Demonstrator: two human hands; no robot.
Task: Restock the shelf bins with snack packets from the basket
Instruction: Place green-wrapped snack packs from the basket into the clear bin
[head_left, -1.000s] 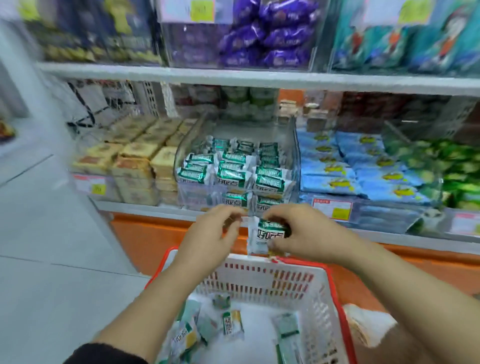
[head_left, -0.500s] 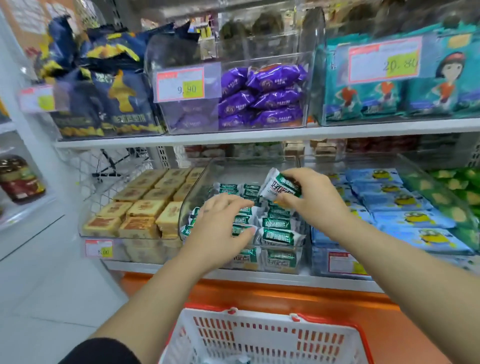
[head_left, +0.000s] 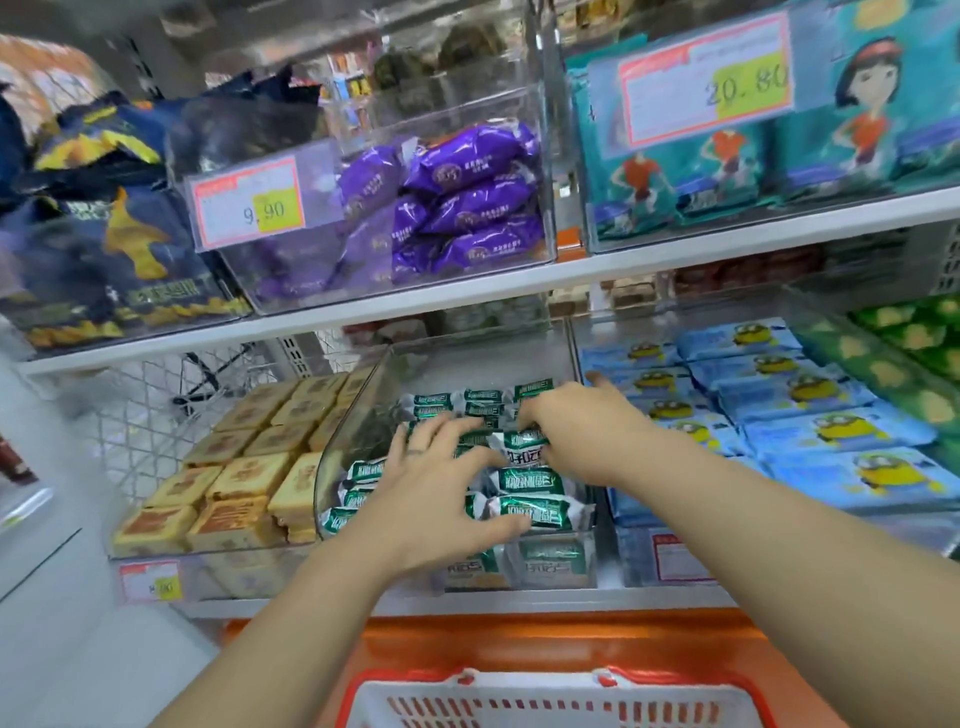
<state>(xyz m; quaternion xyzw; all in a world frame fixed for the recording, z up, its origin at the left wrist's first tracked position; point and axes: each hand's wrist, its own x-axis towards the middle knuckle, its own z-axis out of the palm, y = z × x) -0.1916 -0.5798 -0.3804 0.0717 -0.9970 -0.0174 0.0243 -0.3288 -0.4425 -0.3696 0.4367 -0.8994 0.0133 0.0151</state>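
Note:
A clear shelf bin (head_left: 347, 441) on the lower shelf holds several green-and-white snack packets (head_left: 531, 512). Both my hands are inside it. My left hand (head_left: 431, 499) lies over the left part of the pile with fingers spread, touching the packets. My right hand (head_left: 582, 431) reaches in from the right, and its fingers curl over the far edge of one green-and-white packet (head_left: 527, 452), which sits tilted on top of the pile between the two hands. The rim of the red-and-white basket (head_left: 561, 696) shows at the bottom edge; its contents are out of view.
Left of the bin lie stacked yellow cake packets (head_left: 234, 478), and to its right blue packets (head_left: 810, 431). The upper shelf (head_left: 467, 296) carries bins of purple packets (head_left: 467, 208), dark blue bags (head_left: 109, 249) and teal boxes (head_left: 727, 171). An orange ledge (head_left: 519, 644) runs below.
My right hand has carried the packet from above the basket up into the bin and lowered it onto the pile. My left hand has moved in and spread over the packets.

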